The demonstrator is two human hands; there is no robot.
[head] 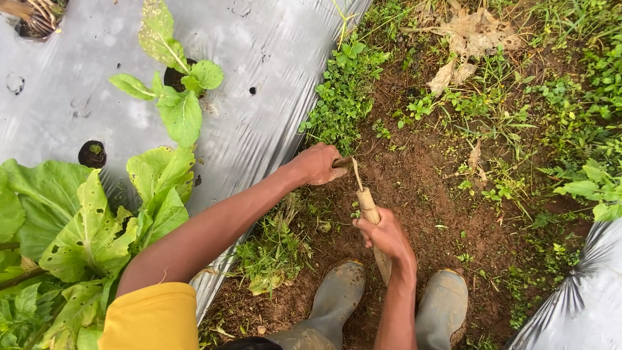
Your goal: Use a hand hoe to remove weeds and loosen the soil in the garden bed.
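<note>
My right hand [387,234] grips the pale wooden handle of a small hand tool [369,206], whose thin curved blade reaches up toward my left hand [319,163]. My left hand is closed over the blade's far end and a stem at the edge of a patch of green weeds [340,97]. Both hands work low over bare brown soil [427,194] in a furrow. My two muddy grey rubber boots [340,291] stand just below the hands.
Silver plastic mulch [259,78] covers the bed on the left, with holes holding leafy green plants [91,233] and a smaller seedling [178,97]. Another silver sheet [583,291] lies at the lower right. Weeds and dry leaves [473,32] fill the far furrow.
</note>
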